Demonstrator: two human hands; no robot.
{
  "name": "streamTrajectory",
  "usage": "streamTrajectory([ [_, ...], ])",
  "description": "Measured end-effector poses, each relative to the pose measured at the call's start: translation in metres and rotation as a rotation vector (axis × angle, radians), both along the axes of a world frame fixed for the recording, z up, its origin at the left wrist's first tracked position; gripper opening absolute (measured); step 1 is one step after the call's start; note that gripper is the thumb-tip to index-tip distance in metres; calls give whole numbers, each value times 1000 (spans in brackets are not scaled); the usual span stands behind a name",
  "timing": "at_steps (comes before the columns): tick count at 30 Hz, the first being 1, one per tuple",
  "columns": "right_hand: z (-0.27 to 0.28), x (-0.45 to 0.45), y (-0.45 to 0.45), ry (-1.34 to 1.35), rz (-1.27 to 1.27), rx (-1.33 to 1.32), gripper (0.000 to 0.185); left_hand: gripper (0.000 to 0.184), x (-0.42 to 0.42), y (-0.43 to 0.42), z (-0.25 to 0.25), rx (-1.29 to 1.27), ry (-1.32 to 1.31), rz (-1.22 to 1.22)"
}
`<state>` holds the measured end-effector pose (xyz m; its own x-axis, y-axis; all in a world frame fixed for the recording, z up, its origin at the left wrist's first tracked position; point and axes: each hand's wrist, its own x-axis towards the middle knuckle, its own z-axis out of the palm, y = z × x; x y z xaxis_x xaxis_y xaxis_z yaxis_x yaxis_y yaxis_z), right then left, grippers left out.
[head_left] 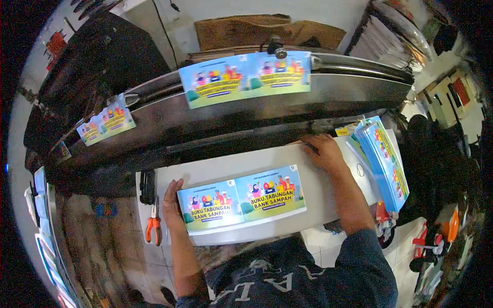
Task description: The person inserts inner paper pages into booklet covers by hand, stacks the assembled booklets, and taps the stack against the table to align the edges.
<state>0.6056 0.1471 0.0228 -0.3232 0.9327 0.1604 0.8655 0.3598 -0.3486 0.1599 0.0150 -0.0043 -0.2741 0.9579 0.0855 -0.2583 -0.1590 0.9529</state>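
- The sheet (240, 200) lies on the white table (323, 192) in front of the person, tilted slightly, its right end higher in view. It bears two matching colourful covers side by side, reading "BUKU TABUNGAN BANK SAMPAH".
- The left hand (173, 199) is at the sheet's left edge, fingers fairly straight and close together; whether it pinches the edge, I cannot tell.
- The right hand (321, 150) is at the table's far edge, beyond the sheet and apart from it, fingers bent. Something dark shows by the fingers; I cannot tell whether they are clamped on it.
- At the table's left end lie a black tool (147, 186) and, just beside it, pliers (153, 228) with orange handles.
- A stack (384, 164) of similar prints sits at the table's right end, near a yellow tag (345, 132).
- Beyond the table runs a long metal machine (354, 91). A wide print (221, 82) hangs on it beneath a clip (279, 50); a smaller-looking print (108, 121) hangs farther left.
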Motion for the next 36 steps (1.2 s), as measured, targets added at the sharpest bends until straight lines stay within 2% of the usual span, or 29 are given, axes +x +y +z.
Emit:
streamTrajectory([
  [2, -1, 3, -3, 21, -37, -21, 32, 77, 5, 4, 1, 12, 120, 35],
  [4, 20, -9, -9, 117, -31, -46, 29, 73, 2, 7, 7, -278, 382, 59],
  [5, 14, -18, -4, 131, -144, -134, 30, 68, 3, 4, -14, 107, 54, -40],
  [6, 32, -28, -7, 36, -129, -153, 33, 67, 8, 2, 11, -86, 311, 66],
  [7, 29, -32, -8, 198, -213, -234, 34, 68, 2, 3, 5, 54, 379, 32],
  [8, 2, -15, 1, 183, 37, 8, 32, 72, 5, 1, 12, 19, 296, 59],
  [9, -19, -7, 10, 97, 33, 168, 31, 73, 7, 0, 19, 1, 206, 51],
  [10, -22, -3, 4, 155, -19, 120, 29, 70, 3, 3, 5, 137, 245, 7],
  [11, 8, -25, -2, 19, -164, -77, 28, 67, 3, 1, 7, 109, 211, 4],
  [14, -18, -6, 8, 67, -48, 53, 27, 60, 2, -2, 12, 75, 135, -17],
  [15, -11, -16, 0, 115, -83, 64, 28, 57, 3, -3, 12, 60, 97, -37],
  [21, -24, 3, 8, 271, -118, -131, 28, 54, 6, -2, 11, 97, 68, -40],
  [25, -8, -8, 3, 222, -71, -67, 27, 53, 9, -3, 7, 84, 50, -49],
  [27, 18, -27, -8, 166, 92, 82, 28, 54, 6, -9, 19, -7, 328, -3],
  [28, 28, -40, -21, 185, 38, 42, 26, 57, 5, -12, 27, -219, 309, 5],
  [29, 18, -27, -15, 153, -41, -18, 24, 65, 6, -7, 21, -93, 410, 91],
  [31, -6, -10, 1, 177, -132, -69, 25, 76, -4, 5, -10, -57, 236, 78],
  [32, 5, -9, -2, 9, -61, 46, 27, 71, 1, 4, 4, -34, 298, 122],
  [34, 25, -18, -7, 48, -77, 5, 28, 68, -7, 6, -9, 14, 181, 66],
  [36, 16, -11, -4, 33, -75, 24, 27, 67, 1, 3, -6, 35, 159, 47],
])
